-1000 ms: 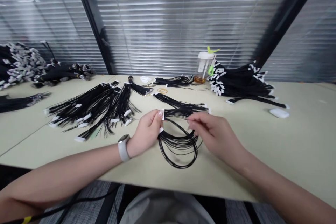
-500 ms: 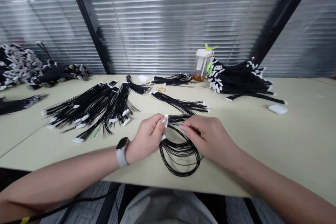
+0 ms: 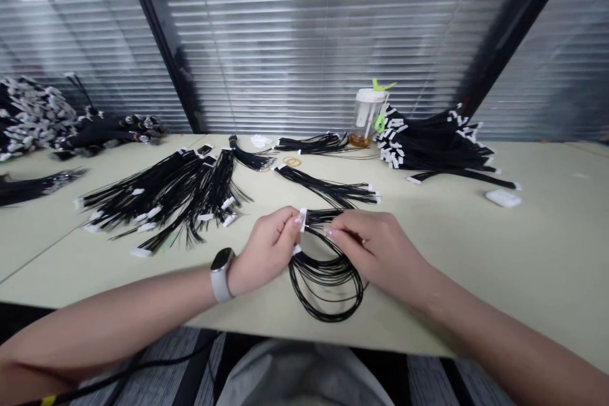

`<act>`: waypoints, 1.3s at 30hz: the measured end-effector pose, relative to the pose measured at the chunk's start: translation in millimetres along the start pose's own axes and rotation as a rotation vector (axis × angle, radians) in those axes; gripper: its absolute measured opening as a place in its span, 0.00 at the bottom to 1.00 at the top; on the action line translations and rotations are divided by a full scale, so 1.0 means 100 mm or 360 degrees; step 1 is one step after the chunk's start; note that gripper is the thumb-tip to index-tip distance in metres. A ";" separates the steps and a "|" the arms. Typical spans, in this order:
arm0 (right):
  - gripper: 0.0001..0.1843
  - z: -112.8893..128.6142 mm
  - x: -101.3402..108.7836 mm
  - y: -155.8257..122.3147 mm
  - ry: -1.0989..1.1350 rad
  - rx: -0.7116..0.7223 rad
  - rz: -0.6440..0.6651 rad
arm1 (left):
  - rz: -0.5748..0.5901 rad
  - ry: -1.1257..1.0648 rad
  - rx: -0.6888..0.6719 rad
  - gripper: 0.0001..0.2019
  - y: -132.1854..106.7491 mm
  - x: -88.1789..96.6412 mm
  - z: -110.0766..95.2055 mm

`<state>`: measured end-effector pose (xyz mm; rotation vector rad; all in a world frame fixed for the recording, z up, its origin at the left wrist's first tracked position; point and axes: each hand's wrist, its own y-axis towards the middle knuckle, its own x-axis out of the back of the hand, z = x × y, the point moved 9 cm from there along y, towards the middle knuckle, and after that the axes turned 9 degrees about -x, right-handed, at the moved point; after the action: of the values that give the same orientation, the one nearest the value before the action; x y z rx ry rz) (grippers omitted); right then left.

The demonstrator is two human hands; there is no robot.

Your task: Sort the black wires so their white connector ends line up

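My left hand [image 3: 270, 242], with a grey-banded watch on its wrist, is closed on the white connectors [image 3: 303, 219] of a black wire harness [image 3: 328, 316]. One connector sticks up past the thumb and another shows just below it. The harness's thin wires loop round in front of me, over the table. Thumb and forefinger of my right hand [image 3: 375, 244] are pinched together on wires a little right of the upper connector. My fingers hide how many wires are in that pinch.
Black harnesses with white connectors [image 3: 190, 190] lie fanned out at left. A bigger stack of harnesses [image 3: 432, 139] is at back right, beside a lidded drink cup [image 3: 366, 117]. A white object [image 3: 503, 198] sits at right. Rubber bands [image 3: 292, 162] lie behind my hands.
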<state>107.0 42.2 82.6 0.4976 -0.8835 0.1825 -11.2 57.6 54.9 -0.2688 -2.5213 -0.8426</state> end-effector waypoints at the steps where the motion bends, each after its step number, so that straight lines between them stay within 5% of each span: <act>1: 0.12 -0.01 0.00 0.00 0.0023 -0.0025 0.0013 | 0.0012 -0.0006 0.0000 0.17 -0.01 -0.01 0.00; 22: 0.14 0.04 -0.22 -0.04 -0.0565 0.0107 0.0122 | 0.0172 -0.0106 0.0065 0.16 -0.04 -0.16 0.00; 31: 0.14 0.14 -0.25 -0.07 -0.0693 0.0367 -0.0098 | 0.0211 -0.0132 0.0080 0.17 -0.05 -0.21 0.05; 36: 0.09 0.13 -0.08 -0.04 -0.0505 0.0285 -0.0249 | 0.0184 -0.0133 0.0077 0.16 -0.01 -0.19 0.04; 39: 0.22 0.08 -0.05 0.01 -0.0407 0.0225 -0.0177 | 0.0137 -0.0136 0.0070 0.16 0.01 -0.13 0.02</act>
<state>98.2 39.0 83.2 0.7108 -1.0937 0.0806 -0.2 59.5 47.7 -0.4038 -2.5830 -0.7565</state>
